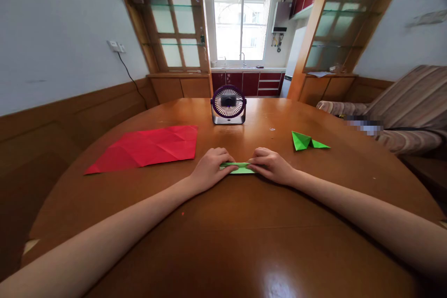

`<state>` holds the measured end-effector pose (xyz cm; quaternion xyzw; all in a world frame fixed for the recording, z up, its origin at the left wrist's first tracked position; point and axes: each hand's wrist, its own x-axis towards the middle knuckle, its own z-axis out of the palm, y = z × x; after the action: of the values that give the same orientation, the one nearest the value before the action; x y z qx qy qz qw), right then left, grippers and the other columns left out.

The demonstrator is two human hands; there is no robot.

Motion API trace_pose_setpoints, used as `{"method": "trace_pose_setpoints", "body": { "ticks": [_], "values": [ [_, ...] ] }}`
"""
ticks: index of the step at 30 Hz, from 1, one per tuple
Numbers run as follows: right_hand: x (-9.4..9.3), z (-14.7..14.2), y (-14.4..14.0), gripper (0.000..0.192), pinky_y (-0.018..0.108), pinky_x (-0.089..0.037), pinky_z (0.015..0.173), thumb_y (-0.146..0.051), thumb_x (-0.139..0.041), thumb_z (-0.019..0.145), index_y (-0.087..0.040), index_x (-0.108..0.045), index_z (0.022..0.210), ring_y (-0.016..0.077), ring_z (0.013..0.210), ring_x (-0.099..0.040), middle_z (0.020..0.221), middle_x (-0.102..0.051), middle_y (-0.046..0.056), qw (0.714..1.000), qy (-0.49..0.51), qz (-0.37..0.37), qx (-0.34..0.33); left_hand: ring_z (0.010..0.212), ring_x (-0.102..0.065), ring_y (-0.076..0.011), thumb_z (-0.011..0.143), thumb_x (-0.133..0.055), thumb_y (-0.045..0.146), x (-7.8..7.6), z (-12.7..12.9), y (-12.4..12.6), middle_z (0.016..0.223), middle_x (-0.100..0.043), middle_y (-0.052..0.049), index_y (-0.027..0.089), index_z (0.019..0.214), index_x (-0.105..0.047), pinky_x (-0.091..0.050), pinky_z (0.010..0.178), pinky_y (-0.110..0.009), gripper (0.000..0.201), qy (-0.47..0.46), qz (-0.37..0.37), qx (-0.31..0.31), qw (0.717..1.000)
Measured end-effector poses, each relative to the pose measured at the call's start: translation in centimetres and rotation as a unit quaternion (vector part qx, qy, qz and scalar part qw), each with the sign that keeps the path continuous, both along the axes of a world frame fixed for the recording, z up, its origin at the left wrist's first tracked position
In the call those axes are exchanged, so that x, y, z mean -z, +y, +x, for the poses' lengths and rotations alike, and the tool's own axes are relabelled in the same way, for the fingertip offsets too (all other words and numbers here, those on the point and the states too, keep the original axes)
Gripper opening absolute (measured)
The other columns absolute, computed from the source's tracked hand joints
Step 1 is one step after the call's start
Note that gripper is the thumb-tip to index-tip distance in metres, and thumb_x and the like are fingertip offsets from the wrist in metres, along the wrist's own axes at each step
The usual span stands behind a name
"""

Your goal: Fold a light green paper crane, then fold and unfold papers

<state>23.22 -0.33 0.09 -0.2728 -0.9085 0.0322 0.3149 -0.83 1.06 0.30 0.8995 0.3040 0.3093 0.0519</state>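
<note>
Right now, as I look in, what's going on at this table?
A person's bare left hand and bare right hand hold opposite ends of a narrow pale-green folded paper strip at a glossy brown wooden table. A large creased red paper sheet lies to the left, and a small bright-green folded paper piece to the right. A dark round desk fan stands beyond the hands.

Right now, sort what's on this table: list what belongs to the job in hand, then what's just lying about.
In hand:
- pale green folded paper, held by the left hand and right hand

Apparently lying about:
- creased red sheet
- bright green folded piece
- small fan
</note>
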Motion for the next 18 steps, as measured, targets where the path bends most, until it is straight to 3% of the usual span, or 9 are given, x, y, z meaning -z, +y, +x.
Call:
{"method": "trace_pose_setpoints", "body": {
  "ticks": [11, 18],
  "values": [
    [-0.2, 0.3, 0.1, 0.031, 0.026, -0.044, 0.062, -0.037, -0.051, 0.094, -0.015, -0.073, 0.091, 0.0131, 0.07, -0.054, 0.076, -0.058, 0.005, 0.995, 0.058, -0.077, -0.017, 0.074, -0.062, -0.0166, 0.072, -0.075, 0.039, 0.1, -0.5, 0.8, 0.076, -0.069, -0.003, 0.02, 0.075, -0.076, -0.048, 0.068, -0.028, 0.019, -0.158, -0.193, -0.021, 0.968],
    [-0.2, 0.6, 0.5, 0.036, 0.027, -0.042, 0.06, -0.042, -0.051, 0.093, -0.014, -0.075, 0.089, 0.0131, 0.066, -0.052, 0.074, -0.056, 0.005, 0.991, 0.067, -0.118, 0.005, 0.07, -0.066, -0.0172, 0.063, -0.081, 0.036, -0.3, -1.9, 1.0, 0.078, -0.075, -0.005, 0.018, 0.078, -0.077, -0.052, 0.064, -0.028, 0.024, -0.27, -0.334, -0.052, 0.901]
  ]
}}
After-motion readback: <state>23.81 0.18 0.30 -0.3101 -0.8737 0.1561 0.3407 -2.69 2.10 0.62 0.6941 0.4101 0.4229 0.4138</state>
